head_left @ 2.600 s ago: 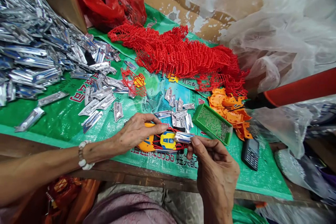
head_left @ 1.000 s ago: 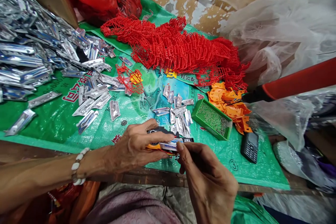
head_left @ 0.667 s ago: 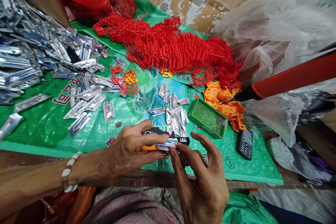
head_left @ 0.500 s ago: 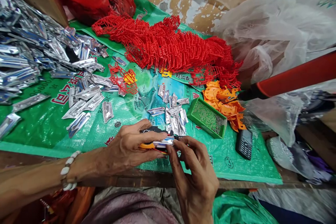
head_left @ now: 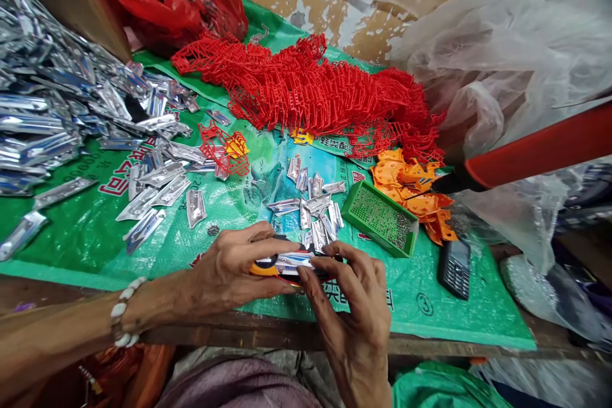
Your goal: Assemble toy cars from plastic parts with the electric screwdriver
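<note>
My left hand (head_left: pixel 234 268) is wrapped round a small orange toy car (head_left: pixel 287 264) at the near edge of the green woven sheet (head_left: pixel 95 229). A shiny silver strip lies along the car's top. My right hand (head_left: pixel 354 299) meets it from the right, with thumb and fingertips pressed on the car's right end. Both hands are closed on the car. Just beyond them lies a small cluster of silver parts (head_left: pixel 318 204). A white bead bracelet (head_left: pixel 122 319) is on my left wrist.
A big heap of silver parts (head_left: pixel 52 108) fills the left. Red plastic frames (head_left: pixel 315 92) pile at the back, orange parts (head_left: pixel 414 185) to the right. A green tray of tiny screws (head_left: pixel 382 217), a black phone (head_left: pixel 454 268), a red-handled tool (head_left: pixel 540 153) and plastic bags lie right.
The car was tipped and lifted nearer the sheet's front edge. My right hand opened briefly, then closed its fingers over the car's right end and the silver strip.
</note>
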The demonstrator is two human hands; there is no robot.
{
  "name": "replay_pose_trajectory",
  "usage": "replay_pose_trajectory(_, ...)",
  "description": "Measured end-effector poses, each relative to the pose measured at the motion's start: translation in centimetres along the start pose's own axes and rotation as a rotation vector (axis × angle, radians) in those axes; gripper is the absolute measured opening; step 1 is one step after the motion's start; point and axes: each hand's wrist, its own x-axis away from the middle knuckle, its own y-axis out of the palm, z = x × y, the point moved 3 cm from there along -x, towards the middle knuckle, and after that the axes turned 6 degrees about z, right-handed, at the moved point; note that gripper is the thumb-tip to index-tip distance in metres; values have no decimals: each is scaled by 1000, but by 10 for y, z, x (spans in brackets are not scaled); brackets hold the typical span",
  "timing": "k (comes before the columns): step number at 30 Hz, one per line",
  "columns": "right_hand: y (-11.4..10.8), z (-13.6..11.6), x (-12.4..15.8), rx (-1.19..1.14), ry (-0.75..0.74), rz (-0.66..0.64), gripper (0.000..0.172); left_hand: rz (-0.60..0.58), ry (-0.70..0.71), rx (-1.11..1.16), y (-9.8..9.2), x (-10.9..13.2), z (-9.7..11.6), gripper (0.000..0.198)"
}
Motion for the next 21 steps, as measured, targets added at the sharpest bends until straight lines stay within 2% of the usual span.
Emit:
replay_pose_trajectory(3, 5, 8, 1, -97, 54, -39, 11, 23, -84, 38, 3, -3, 0, 31)
replay_pose_trajectory(6, 5, 15, 8, -301, 231, -82, 9, 64, -137, 102, 12, -3, 2, 25)
replay_pose_trajectory(9, -4, 23, 20, -369, 349, -24, 7, 112, -130, 170, 26, -3, 5, 23)
replay_pose_trajectory(14, -18, 42, 29, -393, 440, 51, 11, -18, -137, 232, 49, -15, 7, 22)
replay_pose_trajectory(17, -20, 49, 29, -443, 450, 117, 19, -37, -162, 244, 55, -26, 9, 18)
replay_pose_trajectory(21, -19, 50, 36, -435, 505, 136, 22, 22, -197, 247, 61, -31, 12, 10)
